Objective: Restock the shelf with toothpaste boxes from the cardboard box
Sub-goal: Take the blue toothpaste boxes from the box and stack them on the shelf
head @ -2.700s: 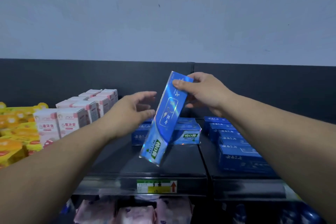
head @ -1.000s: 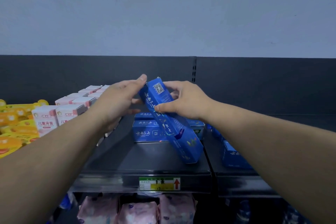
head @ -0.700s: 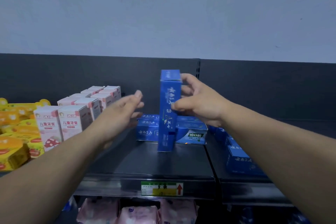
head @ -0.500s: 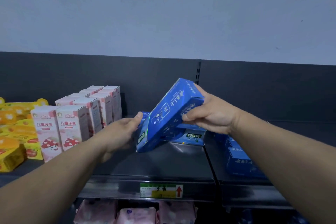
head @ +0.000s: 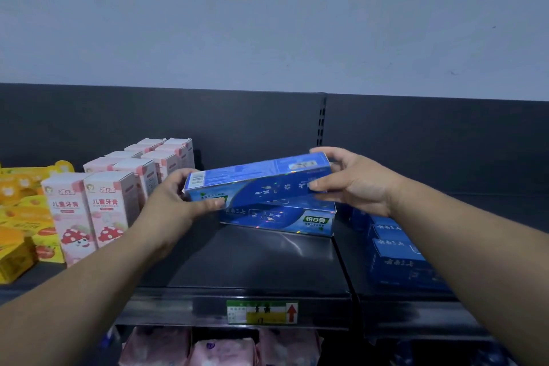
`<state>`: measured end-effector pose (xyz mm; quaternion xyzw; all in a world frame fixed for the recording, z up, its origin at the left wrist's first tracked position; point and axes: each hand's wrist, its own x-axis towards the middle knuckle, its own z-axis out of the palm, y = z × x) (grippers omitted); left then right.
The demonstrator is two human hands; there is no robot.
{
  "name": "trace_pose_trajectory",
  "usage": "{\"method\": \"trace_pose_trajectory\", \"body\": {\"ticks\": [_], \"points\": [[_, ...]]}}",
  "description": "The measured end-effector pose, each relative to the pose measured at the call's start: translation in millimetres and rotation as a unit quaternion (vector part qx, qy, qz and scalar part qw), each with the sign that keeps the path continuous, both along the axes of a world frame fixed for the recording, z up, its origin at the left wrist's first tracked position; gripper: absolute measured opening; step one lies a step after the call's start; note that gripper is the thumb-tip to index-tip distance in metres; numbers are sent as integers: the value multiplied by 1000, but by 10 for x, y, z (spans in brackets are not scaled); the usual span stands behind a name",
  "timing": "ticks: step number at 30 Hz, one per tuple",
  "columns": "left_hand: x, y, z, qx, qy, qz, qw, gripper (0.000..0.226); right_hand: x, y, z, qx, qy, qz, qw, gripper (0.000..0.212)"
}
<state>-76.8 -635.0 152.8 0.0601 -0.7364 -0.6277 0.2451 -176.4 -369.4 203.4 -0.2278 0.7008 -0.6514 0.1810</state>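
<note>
Yellow packs (head: pixel 17 217) and pink boxes (head: pixel 89 211) stand at far left. My left hand (head: pixel 175 202) grips one end of the toothpaste box (head: pixel 261 181), my right hand (head: pixel 356 184) the other, just above a lying blue box (head: pixel 279 217) on the shelf (head: pixel 237 270). Stacked blue boxes (head: pixel 395 252) crowd the right.

The tall pink-and-white cardboard boxes (head: pixel 71 211) read 儿童牙膏, the blue cardboard box lying flat (head: pixel 279 218) carries a green 怡口爽 patch, and the green-and-yellow paper tag (head: pixel 262 311) shows a red up-arrow.
</note>
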Motion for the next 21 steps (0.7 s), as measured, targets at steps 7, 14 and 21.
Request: {"method": "trace_pose_trajectory", "body": {"ticks": [7,14,21], "points": [[56,106,218,141,86,-92,982,34,52,-36,31,293,138,-21,946,33],[-17,305,590,99,127,-88,983,39,299,-413,144,202,167,54,964,50],[-85,412,496,-8,92,-129,987,57,316,-515,-15,65,48,37,996,32]]}}
